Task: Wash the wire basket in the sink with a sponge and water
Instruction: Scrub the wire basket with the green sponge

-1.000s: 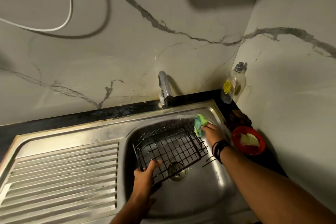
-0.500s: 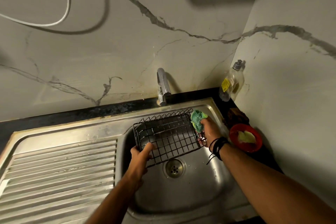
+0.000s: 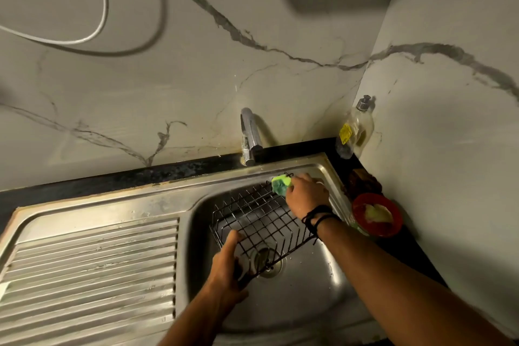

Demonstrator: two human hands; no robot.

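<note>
Black wire basket (image 3: 261,219) tilted over stainless steel sink (image 3: 303,300) drain, near corner gripped by left hand (image 3: 227,267). Green sponge (image 3: 281,184) pinched in right hand (image 3: 306,195) against far rim. Risk: slipping from wet fingers, clattering down.

Behind the right hand (image 3: 306,196), most of the sponge (image 3: 281,184) and the far right corner of the wire basket (image 3: 261,219) — hidden. Under the left hand (image 3: 229,264), the basket's near corner, covered; fingers there too dark to sort out. Drain (image 3: 268,261) partly screened by wire. Label on the soap bottle (image 3: 355,129) too small to read. Contents of the red bowl (image 3: 376,215) unclear — pale, blurred. Drainboard (image 3: 90,267) cut off by the left and bottom edges.
</note>
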